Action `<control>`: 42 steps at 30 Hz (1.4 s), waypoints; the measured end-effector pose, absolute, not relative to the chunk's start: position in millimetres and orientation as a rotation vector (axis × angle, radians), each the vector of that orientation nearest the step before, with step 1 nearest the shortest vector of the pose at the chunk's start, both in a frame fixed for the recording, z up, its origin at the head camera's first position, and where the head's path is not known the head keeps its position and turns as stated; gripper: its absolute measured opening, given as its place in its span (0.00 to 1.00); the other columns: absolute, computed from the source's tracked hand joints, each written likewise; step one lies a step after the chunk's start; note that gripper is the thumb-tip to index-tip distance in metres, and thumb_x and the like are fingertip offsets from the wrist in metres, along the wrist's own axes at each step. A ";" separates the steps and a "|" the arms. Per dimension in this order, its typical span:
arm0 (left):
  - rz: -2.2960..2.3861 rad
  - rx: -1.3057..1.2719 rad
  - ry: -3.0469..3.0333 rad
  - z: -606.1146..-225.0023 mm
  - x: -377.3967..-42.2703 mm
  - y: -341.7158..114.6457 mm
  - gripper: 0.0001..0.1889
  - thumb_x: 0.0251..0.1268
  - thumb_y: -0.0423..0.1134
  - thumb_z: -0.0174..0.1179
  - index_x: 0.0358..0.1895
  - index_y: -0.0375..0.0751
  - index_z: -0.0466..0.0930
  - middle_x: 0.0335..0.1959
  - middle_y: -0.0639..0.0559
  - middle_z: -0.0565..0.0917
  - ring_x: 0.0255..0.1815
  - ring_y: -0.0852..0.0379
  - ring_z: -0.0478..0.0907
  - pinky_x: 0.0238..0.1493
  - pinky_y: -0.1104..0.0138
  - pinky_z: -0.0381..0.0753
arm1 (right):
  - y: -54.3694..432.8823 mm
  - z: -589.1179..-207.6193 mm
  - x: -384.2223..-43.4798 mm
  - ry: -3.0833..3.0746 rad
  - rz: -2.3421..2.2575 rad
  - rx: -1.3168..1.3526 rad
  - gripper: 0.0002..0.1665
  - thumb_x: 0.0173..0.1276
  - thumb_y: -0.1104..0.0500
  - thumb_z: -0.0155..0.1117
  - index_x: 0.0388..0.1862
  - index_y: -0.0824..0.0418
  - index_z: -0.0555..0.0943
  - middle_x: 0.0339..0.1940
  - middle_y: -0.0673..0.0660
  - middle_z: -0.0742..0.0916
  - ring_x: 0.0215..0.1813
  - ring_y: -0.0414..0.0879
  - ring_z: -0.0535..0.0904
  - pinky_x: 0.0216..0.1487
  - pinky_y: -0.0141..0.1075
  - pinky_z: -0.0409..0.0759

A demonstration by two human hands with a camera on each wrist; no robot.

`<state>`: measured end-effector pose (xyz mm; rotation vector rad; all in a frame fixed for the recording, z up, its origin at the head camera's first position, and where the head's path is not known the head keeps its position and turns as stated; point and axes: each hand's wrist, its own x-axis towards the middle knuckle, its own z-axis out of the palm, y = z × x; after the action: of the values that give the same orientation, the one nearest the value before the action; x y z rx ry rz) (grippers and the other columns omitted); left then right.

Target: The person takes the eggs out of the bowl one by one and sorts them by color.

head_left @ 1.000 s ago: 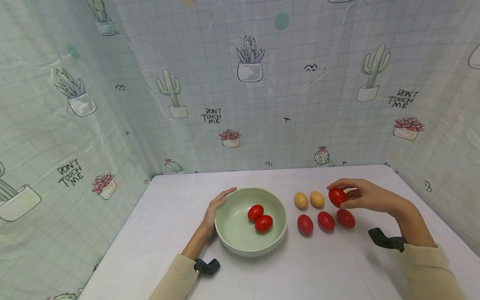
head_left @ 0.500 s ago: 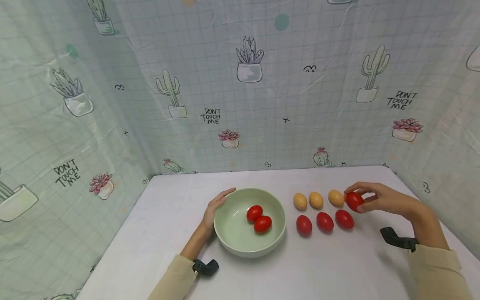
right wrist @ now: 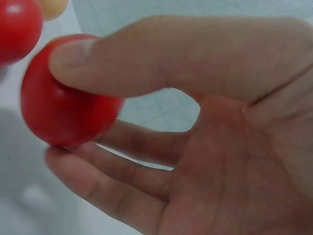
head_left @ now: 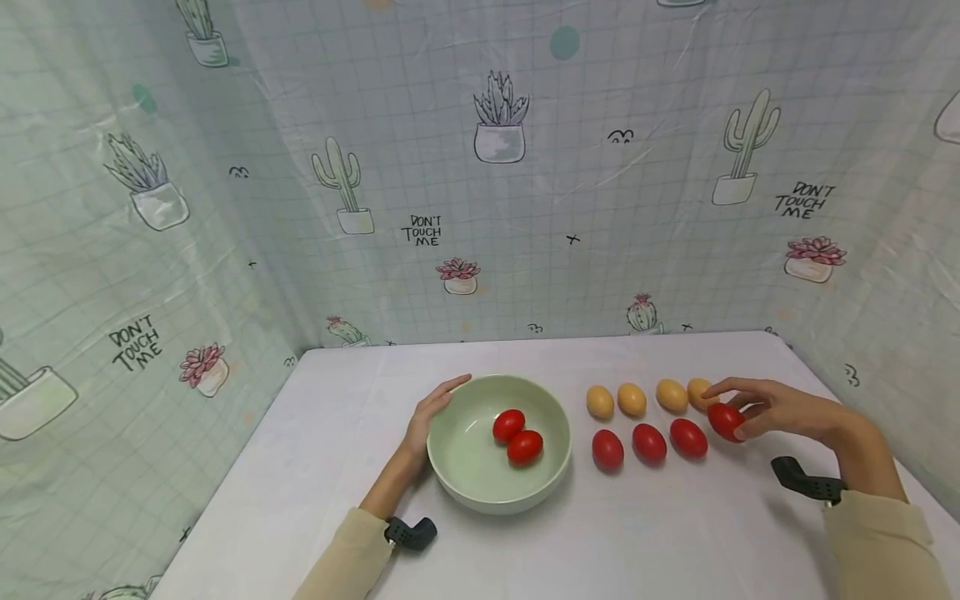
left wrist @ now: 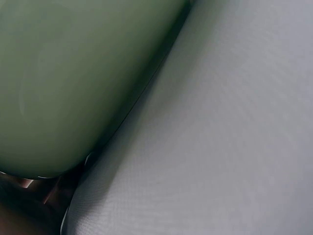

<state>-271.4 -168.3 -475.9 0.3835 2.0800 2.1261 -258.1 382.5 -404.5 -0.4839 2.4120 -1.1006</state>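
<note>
My right hand (head_left: 787, 410) pinches a glossy red egg-shaped tomato (head_left: 726, 422) between thumb and fingers, at the right end of a front row of red ones. In the right wrist view the thumb lies across this tomato (right wrist: 63, 112), with fingertips beneath it. Along the left side of a pale green bowl (head_left: 468, 483) rests my left hand (head_left: 429, 421), fingers stretched along the rim. Inside the bowl lie two red tomatoes (head_left: 509, 426). The left wrist view shows the bowl's outer wall (left wrist: 73, 83) close up, and part of the hand, dark, at lower left.
Several yellow egg-shaped tomatoes (head_left: 632, 400) form a row behind three red ones (head_left: 649, 444), right of the bowl. The white table (head_left: 600, 533) ends at a hanging cloth (head_left: 555, 275) printed with cacti, which also rises at both sides.
My right hand has moved right and toward me with the red tomato, uncovering yellow tomatoes in the back row. The left hand and bowl stay in place.
</note>
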 end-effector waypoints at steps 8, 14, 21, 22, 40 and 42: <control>2.125 0.384 2.087 -474.9 -270.0 -167.6 0.27 0.82 0.44 0.34 0.77 0.47 0.67 0.77 0.44 0.70 0.76 0.39 0.69 0.62 0.71 0.80 | 385.5 -408.3 -255.3 2.415 -1.025 -0.385 0.37 0.63 0.54 0.69 0.68 0.66 0.72 0.60 0.64 0.82 0.60 0.53 0.76 0.52 0.46 0.83; 2.123 0.389 2.083 -475.6 -270.6 -168.2 0.27 0.83 0.43 0.33 0.78 0.47 0.66 0.78 0.44 0.70 0.76 0.39 0.69 0.63 0.70 0.80 | 389.8 -410.6 -254.7 2.388 -1.025 -0.329 0.35 0.64 0.56 0.71 0.68 0.64 0.73 0.60 0.64 0.81 0.59 0.53 0.76 0.52 0.48 0.85; 2.124 0.383 2.073 -475.4 -271.8 -168.4 0.26 0.83 0.44 0.33 0.77 0.48 0.67 0.78 0.45 0.70 0.77 0.41 0.69 0.63 0.70 0.80 | 393.0 -417.1 -258.5 2.357 -1.026 -0.308 0.34 0.64 0.57 0.71 0.67 0.65 0.73 0.60 0.65 0.80 0.58 0.53 0.76 0.53 0.46 0.86; 2.122 0.381 2.075 -475.6 -272.0 -168.6 0.26 0.83 0.45 0.33 0.77 0.49 0.67 0.78 0.46 0.70 0.77 0.41 0.69 0.64 0.70 0.80 | 393.4 -417.9 -258.7 2.355 -1.025 -0.305 0.34 0.64 0.56 0.71 0.67 0.65 0.73 0.60 0.64 0.80 0.58 0.53 0.76 0.53 0.46 0.86; 2.129 0.374 2.069 -476.2 -272.7 -168.6 0.26 0.83 0.45 0.34 0.77 0.49 0.68 0.78 0.47 0.70 0.77 0.42 0.69 0.63 0.71 0.80 | 395.8 -418.6 -260.6 2.334 -0.997 -0.243 0.38 0.65 0.54 0.71 0.71 0.66 0.71 0.60 0.64 0.81 0.57 0.50 0.78 0.56 0.51 0.87; 2.126 0.379 2.070 -475.9 -272.4 -168.5 0.26 0.83 0.45 0.34 0.77 0.49 0.67 0.78 0.47 0.70 0.77 0.42 0.69 0.63 0.71 0.80 | 396.0 -416.8 -260.2 2.327 -0.998 -0.237 0.39 0.65 0.53 0.70 0.71 0.67 0.70 0.61 0.65 0.82 0.57 0.50 0.79 0.56 0.50 0.87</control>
<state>-272.4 -168.5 -475.9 0.3788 2.0700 2.1264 -260.2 396.0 -416.8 -0.2370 2.3275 -0.9982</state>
